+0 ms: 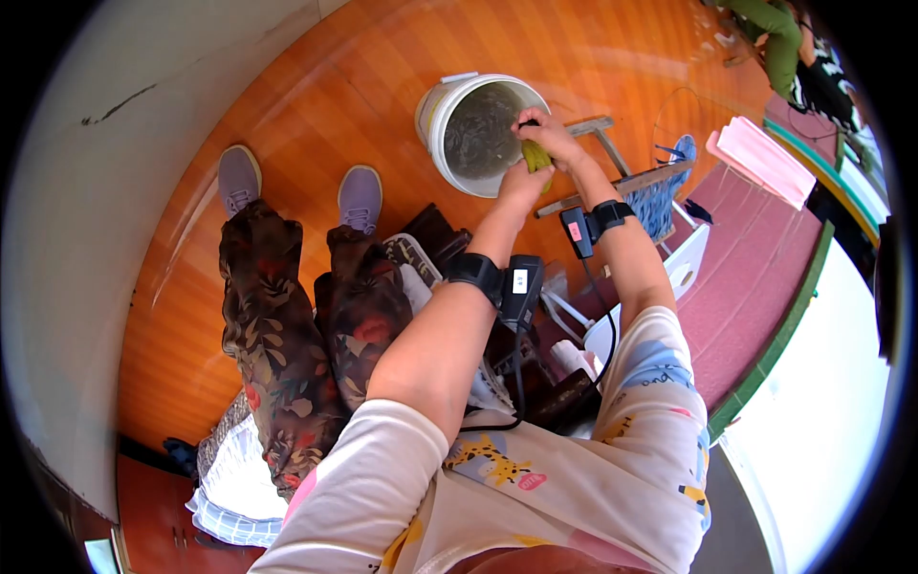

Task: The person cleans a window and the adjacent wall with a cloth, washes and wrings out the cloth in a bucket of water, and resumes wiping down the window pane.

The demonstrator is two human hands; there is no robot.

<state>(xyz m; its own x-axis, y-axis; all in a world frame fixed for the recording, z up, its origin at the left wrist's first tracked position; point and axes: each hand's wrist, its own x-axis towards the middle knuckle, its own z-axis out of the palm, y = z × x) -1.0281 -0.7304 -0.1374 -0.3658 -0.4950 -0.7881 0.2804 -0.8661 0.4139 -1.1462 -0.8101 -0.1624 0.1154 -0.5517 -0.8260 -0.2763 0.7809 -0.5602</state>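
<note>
Both hands meet at the right rim of a white bucket [438,143] that holds greyish, murky water. My left hand [522,182] is closed round the lower part of a bunched yellow-green cloth [535,156]. Just above it, my right hand [553,140] has its fingers wrapped round the upper part of the same cloth. A small dark patch shows by the right fingertips; I cannot make out what it is. Black straps with small boxes sit on both forearms, with cables running from them.
A wooden stool frame [612,151] lies right of the bucket, near a blue shoe [684,151]. Another person's legs in dark floral trousers [273,335] stand at left on the wooden floor [316,124]. Pink paper [760,161] lies at right, and a person in green trousers [779,43] is beyond.
</note>
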